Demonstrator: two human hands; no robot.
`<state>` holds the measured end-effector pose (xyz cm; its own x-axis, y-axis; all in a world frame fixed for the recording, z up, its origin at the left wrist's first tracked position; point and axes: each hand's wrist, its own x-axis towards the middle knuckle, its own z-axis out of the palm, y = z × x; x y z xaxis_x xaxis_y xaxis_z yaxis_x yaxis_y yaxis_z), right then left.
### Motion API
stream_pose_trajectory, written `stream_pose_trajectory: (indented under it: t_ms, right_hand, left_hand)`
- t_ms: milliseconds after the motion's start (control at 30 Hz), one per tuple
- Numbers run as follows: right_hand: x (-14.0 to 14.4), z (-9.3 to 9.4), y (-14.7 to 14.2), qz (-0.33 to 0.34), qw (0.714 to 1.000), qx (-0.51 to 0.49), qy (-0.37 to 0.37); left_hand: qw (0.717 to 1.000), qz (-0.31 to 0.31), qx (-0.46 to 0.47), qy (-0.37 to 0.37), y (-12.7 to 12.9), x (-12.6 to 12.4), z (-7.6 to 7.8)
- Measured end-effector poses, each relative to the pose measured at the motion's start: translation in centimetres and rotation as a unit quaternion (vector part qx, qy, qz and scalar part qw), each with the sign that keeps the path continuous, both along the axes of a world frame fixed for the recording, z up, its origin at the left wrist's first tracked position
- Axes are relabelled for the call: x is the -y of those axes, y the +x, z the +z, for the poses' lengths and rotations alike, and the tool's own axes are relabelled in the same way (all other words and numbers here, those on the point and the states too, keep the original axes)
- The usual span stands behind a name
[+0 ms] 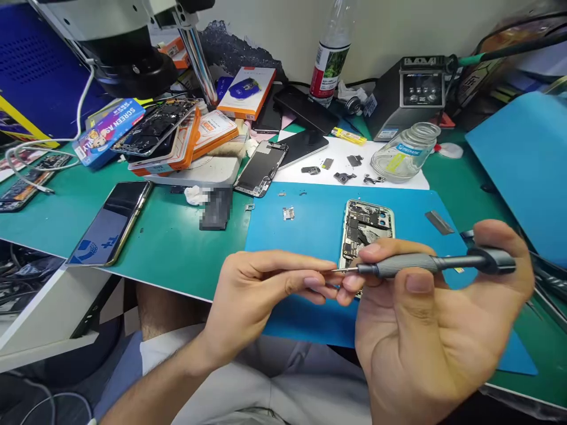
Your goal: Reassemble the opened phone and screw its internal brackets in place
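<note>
Cluttered with phone parts, the green bench carries a blue mat [310, 224], and nearest the camera the right hand [438, 319] is closed around a screwdriver [411, 264] while the left hand [261, 289] pinches its fingertips together at the tip. Whatever they pinch is too small to see; if it slips, it could vanish among the loose bits. Just behind, the opened phone [370, 221] lies exposed, so a stray tip could scratch its board.

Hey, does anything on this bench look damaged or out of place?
Yes. The opened phone on the blue mat has no screen, so its circuit boards show. Small loose parts lie scattered near it. A glass jar lies on its side.
</note>
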<state>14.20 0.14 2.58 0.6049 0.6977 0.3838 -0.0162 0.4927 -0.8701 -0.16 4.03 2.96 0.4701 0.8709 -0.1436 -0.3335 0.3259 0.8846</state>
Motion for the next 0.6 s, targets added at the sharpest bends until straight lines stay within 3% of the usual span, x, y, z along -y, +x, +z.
stream_pose_trajectory:
  t_ms: [167,600]
  right_hand:
    - [0.14,-0.23,0.26,-0.012,0.998,0.04,-0.047]
    - [0.3,-0.17,0.12,0.021,0.999,-0.009,-0.049]
  left_hand:
    - [1.0,-0.016,-0.004,0.018,-0.14,-0.01,0.23]
    - [1.0,0.001,-0.017,0.023,-0.16,-0.08,0.09]
